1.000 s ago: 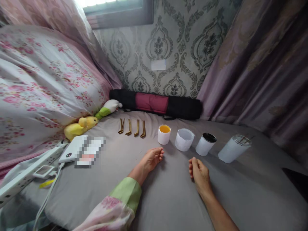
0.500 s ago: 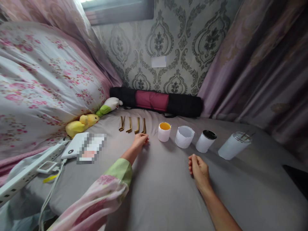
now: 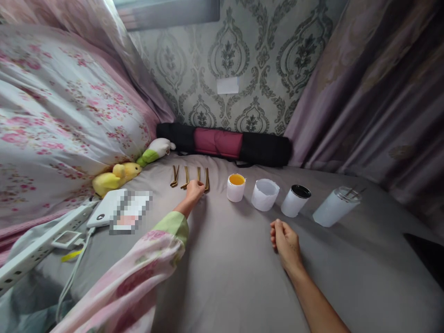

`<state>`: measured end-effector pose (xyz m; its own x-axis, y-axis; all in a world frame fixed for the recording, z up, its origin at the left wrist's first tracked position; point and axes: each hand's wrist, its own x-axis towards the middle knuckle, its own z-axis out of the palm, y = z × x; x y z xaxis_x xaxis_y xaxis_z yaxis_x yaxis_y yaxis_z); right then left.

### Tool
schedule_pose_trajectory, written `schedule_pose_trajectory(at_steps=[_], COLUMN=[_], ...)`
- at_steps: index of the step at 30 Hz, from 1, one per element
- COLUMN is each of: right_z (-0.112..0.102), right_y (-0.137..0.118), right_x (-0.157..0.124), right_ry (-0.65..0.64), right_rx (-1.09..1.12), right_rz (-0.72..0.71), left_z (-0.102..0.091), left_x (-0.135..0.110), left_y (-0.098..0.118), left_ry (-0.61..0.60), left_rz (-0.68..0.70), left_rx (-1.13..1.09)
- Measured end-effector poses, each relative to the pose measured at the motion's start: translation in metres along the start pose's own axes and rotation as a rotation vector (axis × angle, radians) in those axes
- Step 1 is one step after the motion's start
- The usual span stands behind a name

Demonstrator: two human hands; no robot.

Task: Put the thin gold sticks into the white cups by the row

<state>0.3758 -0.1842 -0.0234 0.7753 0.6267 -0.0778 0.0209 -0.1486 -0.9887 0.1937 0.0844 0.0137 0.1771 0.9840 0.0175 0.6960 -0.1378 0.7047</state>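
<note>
My left hand [image 3: 195, 188] reaches over the near ends of a row of slim gold-coloured utensils, its fingers drawn together. It covers the lower end of one gold-coloured utensil [image 3: 199, 174]; whether anything is pinched there is hidden. To its right lies another gold utensil [image 3: 207, 178], and two more groups lie to the left, like the gold pair [image 3: 175, 175] at the row's end. Their exact kind is hard to tell. Curled in a loose fist, my right hand [image 3: 286, 241] holds nothing and rests on the grey sheet [image 3: 229, 268], just in front of a white-wrapped can [image 3: 294, 207] with a dark inside.
Right of the utensils stand a white cup [image 3: 236, 193] with a yellow-orange inside, a wider white container [image 3: 264, 200] and a jar [image 3: 331, 212] holding thin sticks. A black-and-maroon bag [image 3: 222, 143] lies behind. Plush toys [image 3: 118, 178], a white device [image 3: 107, 208] and a power strip [image 3: 45, 247] are left.
My left hand has moved left and slightly away from me, from the rightmost gold utensil to the one beside it. My right hand keeps its place and loose fist.
</note>
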Motion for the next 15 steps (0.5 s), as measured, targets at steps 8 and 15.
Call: schedule_pose_trajectory(at_steps=[8,15], right_z=[0.000,0.001], right_y=[-0.001,-0.002], right_x=[0.000,-0.001], right_ry=[-0.004,-0.001], right_rx=[-0.008,-0.023], right_rz=[0.009,-0.002], left_z=[-0.002,0.008], left_x=[0.002,0.012], left_y=[0.011,0.007], left_ry=[-0.020,-0.009], left_rz=[0.073,0.073], left_rx=[0.176,0.251])
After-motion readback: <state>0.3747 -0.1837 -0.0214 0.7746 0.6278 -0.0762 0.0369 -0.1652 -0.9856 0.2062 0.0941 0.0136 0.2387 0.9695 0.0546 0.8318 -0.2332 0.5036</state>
